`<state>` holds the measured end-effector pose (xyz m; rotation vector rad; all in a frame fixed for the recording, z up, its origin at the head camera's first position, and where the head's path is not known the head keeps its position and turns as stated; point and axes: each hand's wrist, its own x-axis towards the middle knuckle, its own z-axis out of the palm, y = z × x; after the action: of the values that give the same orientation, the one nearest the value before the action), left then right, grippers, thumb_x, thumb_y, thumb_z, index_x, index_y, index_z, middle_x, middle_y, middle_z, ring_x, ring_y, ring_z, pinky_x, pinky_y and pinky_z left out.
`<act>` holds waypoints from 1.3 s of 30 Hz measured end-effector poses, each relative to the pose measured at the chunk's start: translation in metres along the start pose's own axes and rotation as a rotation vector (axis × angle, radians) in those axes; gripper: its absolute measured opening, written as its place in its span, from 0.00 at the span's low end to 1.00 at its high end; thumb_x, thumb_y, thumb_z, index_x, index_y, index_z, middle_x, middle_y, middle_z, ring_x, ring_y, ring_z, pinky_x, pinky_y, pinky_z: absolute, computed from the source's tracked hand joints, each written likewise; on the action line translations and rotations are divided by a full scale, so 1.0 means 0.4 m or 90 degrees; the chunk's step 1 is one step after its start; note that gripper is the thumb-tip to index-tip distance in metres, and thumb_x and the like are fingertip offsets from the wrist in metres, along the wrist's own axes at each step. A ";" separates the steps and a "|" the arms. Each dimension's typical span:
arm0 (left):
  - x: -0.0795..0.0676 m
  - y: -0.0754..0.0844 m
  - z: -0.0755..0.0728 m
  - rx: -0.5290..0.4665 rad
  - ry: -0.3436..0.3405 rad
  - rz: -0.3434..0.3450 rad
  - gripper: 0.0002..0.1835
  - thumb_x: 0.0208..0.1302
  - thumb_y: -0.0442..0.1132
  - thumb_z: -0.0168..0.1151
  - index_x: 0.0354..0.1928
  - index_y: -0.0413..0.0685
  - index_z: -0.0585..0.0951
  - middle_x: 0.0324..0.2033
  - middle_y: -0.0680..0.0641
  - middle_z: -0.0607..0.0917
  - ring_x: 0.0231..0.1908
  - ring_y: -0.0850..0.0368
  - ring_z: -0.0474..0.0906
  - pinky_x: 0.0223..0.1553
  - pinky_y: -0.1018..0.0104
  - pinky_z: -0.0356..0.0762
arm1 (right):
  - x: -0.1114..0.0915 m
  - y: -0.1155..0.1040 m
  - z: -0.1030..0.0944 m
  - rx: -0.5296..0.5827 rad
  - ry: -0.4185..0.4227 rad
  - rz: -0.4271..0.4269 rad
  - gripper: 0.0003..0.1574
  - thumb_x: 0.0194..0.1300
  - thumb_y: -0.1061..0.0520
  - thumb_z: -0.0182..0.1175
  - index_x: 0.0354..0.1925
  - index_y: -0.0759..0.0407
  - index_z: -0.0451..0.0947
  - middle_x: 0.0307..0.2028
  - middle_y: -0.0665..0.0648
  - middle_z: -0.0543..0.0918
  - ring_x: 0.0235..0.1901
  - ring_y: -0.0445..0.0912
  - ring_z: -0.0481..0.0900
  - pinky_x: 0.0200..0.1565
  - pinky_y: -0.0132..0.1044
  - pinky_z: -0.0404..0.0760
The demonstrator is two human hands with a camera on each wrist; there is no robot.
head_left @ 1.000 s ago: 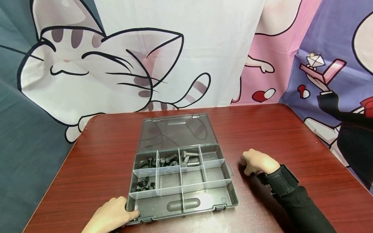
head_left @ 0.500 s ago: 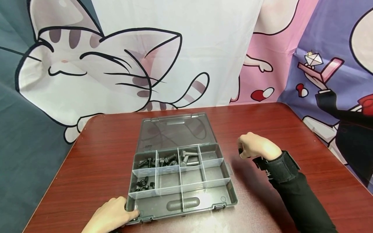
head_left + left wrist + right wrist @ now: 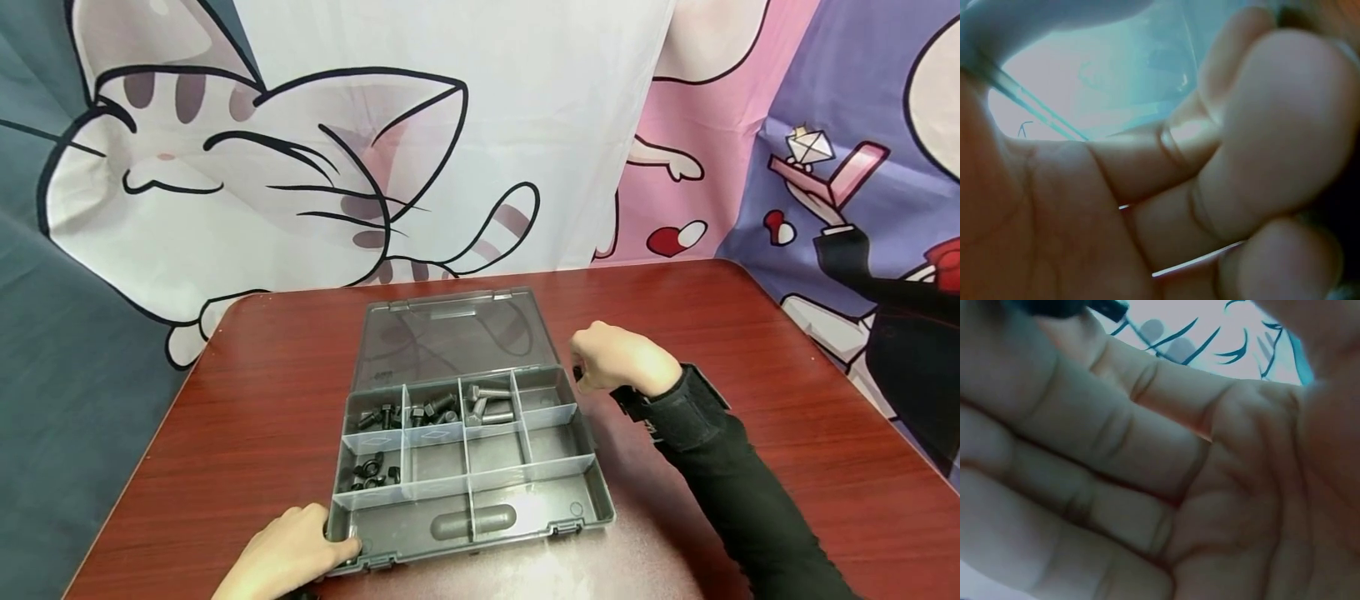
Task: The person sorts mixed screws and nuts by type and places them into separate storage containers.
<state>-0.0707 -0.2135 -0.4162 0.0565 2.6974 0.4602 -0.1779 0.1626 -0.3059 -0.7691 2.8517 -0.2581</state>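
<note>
A grey divided organizer box point(image 3: 540, 496) lies on the table with its lid folded back. My left hand point(image 3: 288, 546) grips its near left corner, thumb over the rim and fingers outside. Beside the box's far right corner, my right hand point(image 3: 626, 358) is raised above the table, pinching a small black bolt point(image 3: 1110, 307) that the fingers mostly hide. Black bolts point(image 3: 386, 415) and darker grey bolts point(image 3: 435, 408) fill the first two back compartments. Silver bolts point(image 3: 495, 417) lie in the third. The left middle compartment holds several black nuts point(image 3: 369, 468).
The clear grey lid point(image 3: 453, 337) rests flat on the table behind the box. Thin clear dividers point(image 3: 435, 492) stand between compartments. The reddish wood table point(image 3: 255, 400) ends against a printed cloth point(image 3: 585, 150) at the back.
My right hand has risen off the table and moved left toward the box's far right corner, the black bolt in its fingers. My left hand stays on the near left corner.
</note>
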 end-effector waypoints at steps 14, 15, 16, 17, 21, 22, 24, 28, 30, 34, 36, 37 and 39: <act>0.002 0.002 0.002 -0.011 -0.009 -0.007 0.17 0.43 0.51 0.62 0.15 0.47 0.70 0.14 0.50 0.70 0.17 0.55 0.65 0.19 0.58 0.63 | 0.104 -0.154 -0.020 -0.057 -0.065 -0.026 0.27 0.36 0.65 0.61 0.10 0.50 0.50 0.14 0.45 0.47 0.18 0.40 0.48 0.20 0.33 0.50; 0.002 0.002 0.002 -0.011 -0.011 -0.007 0.18 0.44 0.52 0.62 0.16 0.47 0.70 0.15 0.50 0.71 0.17 0.55 0.65 0.19 0.58 0.63 | 0.109 -0.163 -0.018 -0.059 -0.067 -0.032 0.28 0.37 0.65 0.61 0.11 0.50 0.49 0.14 0.45 0.46 0.18 0.40 0.47 0.20 0.33 0.50; 0.002 0.002 0.001 -0.012 -0.014 -0.008 0.18 0.44 0.52 0.62 0.16 0.47 0.70 0.15 0.50 0.71 0.18 0.55 0.65 0.20 0.58 0.63 | 0.114 -0.172 -0.016 -0.061 -0.071 -0.035 0.29 0.38 0.65 0.62 0.11 0.50 0.49 0.15 0.46 0.46 0.18 0.40 0.46 0.20 0.33 0.50; 0.003 0.002 0.001 -0.013 -0.020 -0.010 0.18 0.44 0.52 0.62 0.16 0.47 0.70 0.15 0.50 0.71 0.18 0.55 0.66 0.20 0.57 0.63 | 0.118 -0.181 -0.014 -0.062 -0.073 -0.039 0.29 0.39 0.65 0.62 0.12 0.50 0.48 0.15 0.46 0.45 0.19 0.40 0.45 0.21 0.33 0.49; 0.004 0.001 -0.002 -0.016 -0.036 -0.016 0.19 0.46 0.54 0.63 0.18 0.46 0.71 0.17 0.49 0.71 0.19 0.54 0.66 0.21 0.56 0.64 | 0.132 -0.214 -0.009 -0.058 -0.086 -0.039 0.31 0.41 0.67 0.61 0.15 0.50 0.45 0.18 0.47 0.43 0.20 0.41 0.42 0.22 0.35 0.48; 0.004 0.000 -0.002 -0.016 -0.038 -0.017 0.19 0.46 0.54 0.63 0.18 0.46 0.71 0.17 0.49 0.71 0.19 0.54 0.66 0.21 0.56 0.64 | 0.136 -0.222 -0.007 -0.061 -0.088 -0.038 0.31 0.41 0.67 0.60 0.15 0.50 0.45 0.19 0.47 0.43 0.20 0.41 0.42 0.23 0.35 0.48; 0.005 0.000 -0.002 -0.016 -0.038 -0.016 0.19 0.46 0.54 0.63 0.18 0.46 0.71 0.17 0.49 0.71 0.19 0.54 0.66 0.21 0.56 0.64 | 0.143 -0.237 -0.005 -0.065 -0.091 -0.039 0.31 0.41 0.67 0.60 0.16 0.50 0.45 0.19 0.47 0.43 0.21 0.41 0.42 0.23 0.35 0.48; 0.004 0.001 -0.002 -0.019 -0.036 -0.015 0.19 0.46 0.54 0.63 0.19 0.46 0.72 0.17 0.49 0.71 0.19 0.54 0.66 0.21 0.56 0.64 | 0.155 -0.267 0.004 -0.068 -0.095 -0.052 0.32 0.42 0.66 0.60 0.17 0.49 0.44 0.20 0.48 0.43 0.21 0.41 0.42 0.23 0.36 0.48; 0.003 0.002 -0.002 -0.020 -0.037 -0.015 0.19 0.46 0.54 0.63 0.19 0.46 0.72 0.17 0.49 0.72 0.19 0.54 0.66 0.21 0.55 0.64 | 0.160 -0.281 0.008 -0.064 -0.098 -0.062 0.32 0.44 0.66 0.60 0.17 0.49 0.43 0.20 0.48 0.42 0.20 0.41 0.41 0.23 0.36 0.48; 0.000 0.002 -0.002 -0.015 -0.026 -0.012 0.19 0.45 0.53 0.63 0.18 0.46 0.71 0.16 0.49 0.71 0.18 0.54 0.66 0.21 0.56 0.64 | 0.170 -0.304 0.012 -0.058 -0.108 -0.075 0.33 0.46 0.66 0.60 0.16 0.49 0.43 0.19 0.47 0.42 0.19 0.41 0.41 0.23 0.35 0.48; 0.000 0.002 -0.001 -0.014 -0.020 -0.012 0.18 0.45 0.53 0.62 0.17 0.46 0.71 0.15 0.50 0.71 0.18 0.54 0.66 0.20 0.56 0.64 | 0.176 -0.314 0.013 -0.063 -0.109 -0.077 0.33 0.46 0.65 0.61 0.15 0.49 0.44 0.18 0.47 0.43 0.18 0.41 0.42 0.23 0.34 0.49; 0.000 0.001 -0.001 -0.013 -0.019 -0.012 0.18 0.44 0.53 0.62 0.17 0.46 0.71 0.15 0.50 0.71 0.18 0.54 0.66 0.20 0.56 0.64 | 0.179 -0.319 0.013 -0.065 -0.110 -0.079 0.32 0.46 0.65 0.61 0.15 0.50 0.44 0.18 0.47 0.43 0.18 0.41 0.43 0.22 0.34 0.49; 0.000 0.001 -0.002 -0.011 -0.017 -0.011 0.18 0.44 0.53 0.62 0.17 0.46 0.71 0.15 0.50 0.71 0.18 0.54 0.66 0.20 0.56 0.64 | 0.184 -0.330 0.015 -0.069 -0.110 -0.087 0.32 0.47 0.65 0.61 0.15 0.50 0.45 0.19 0.47 0.44 0.19 0.41 0.44 0.23 0.34 0.49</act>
<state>-0.0712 -0.2134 -0.4154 0.0331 2.6657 0.4750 -0.1759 0.0120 -0.2930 -0.9587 2.6718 -0.0517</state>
